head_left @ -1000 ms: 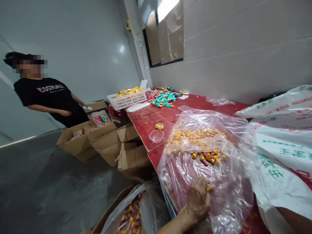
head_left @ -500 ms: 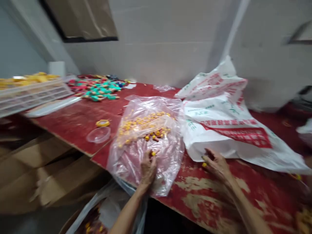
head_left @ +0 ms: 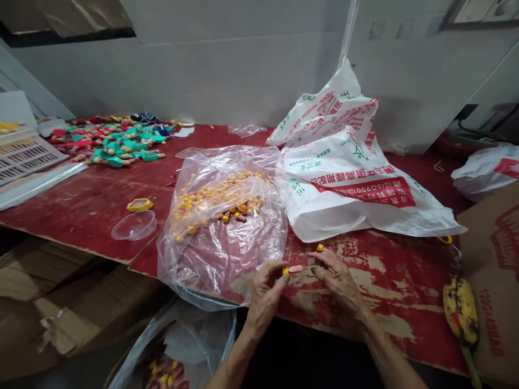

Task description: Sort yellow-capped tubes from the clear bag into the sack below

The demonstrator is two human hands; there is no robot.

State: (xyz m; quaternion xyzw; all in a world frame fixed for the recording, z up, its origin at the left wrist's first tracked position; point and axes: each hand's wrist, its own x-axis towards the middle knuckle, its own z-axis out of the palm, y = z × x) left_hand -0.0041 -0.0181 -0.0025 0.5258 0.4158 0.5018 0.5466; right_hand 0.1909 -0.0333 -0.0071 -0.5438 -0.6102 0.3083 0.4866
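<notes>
My left hand point(head_left: 265, 297) is closed in a pinch on a small yellow-capped tube point(head_left: 294, 269) with a red-and-white patterned body, which points right. Facing it, my right hand point(head_left: 334, 278) has its thumb and index finger bent but apart, close to the tube's free end. Another yellow-capped piece point(head_left: 320, 247) shows on the table just beyond the right fingertips. Behind my left hand, a clear plastic bag point(head_left: 227, 259) lies flat, with several loose yellow-capped tubes point(head_left: 243, 207) on and under its film.
A white printed sack point(head_left: 344, 200) lies behind my right hand. Left stand a clear round tub point(head_left: 135, 224), a yellow-rimmed piece point(head_left: 140, 204) and a colourful heap point(head_left: 130, 143). A banana point(head_left: 461, 310) and a carton point(head_left: 494, 270) are at right. Below the table edge hangs a lined container point(head_left: 133, 346).
My left hand has left the plastic bag and moved right, bringing a yellow-capped tube with it. My right hand has come left towards it. The view has turned to the right.
</notes>
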